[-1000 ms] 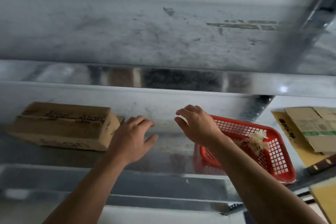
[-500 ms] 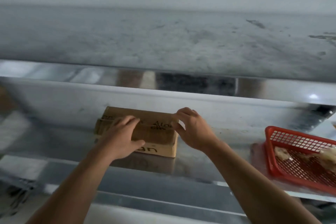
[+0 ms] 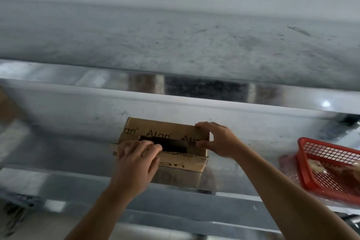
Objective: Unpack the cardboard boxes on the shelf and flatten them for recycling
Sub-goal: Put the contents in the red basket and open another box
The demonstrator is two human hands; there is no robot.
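**Opening box flaps on the shelf**

On the shelf [image 3: 58,163], centre, sits the cardboard box [image 3: 167,132], top flaps parted with a dark gap showing. Grip of left hand [image 3: 136,161]: fingers curled at the near flap's edge. Grip of right hand [image 3: 220,140]: thumb and fingers pinch the far flap's right end. Best to fold both flaps fully outward while steadying the box (contents hidden). The red basket [image 3: 331,171] is well apart, to the right.
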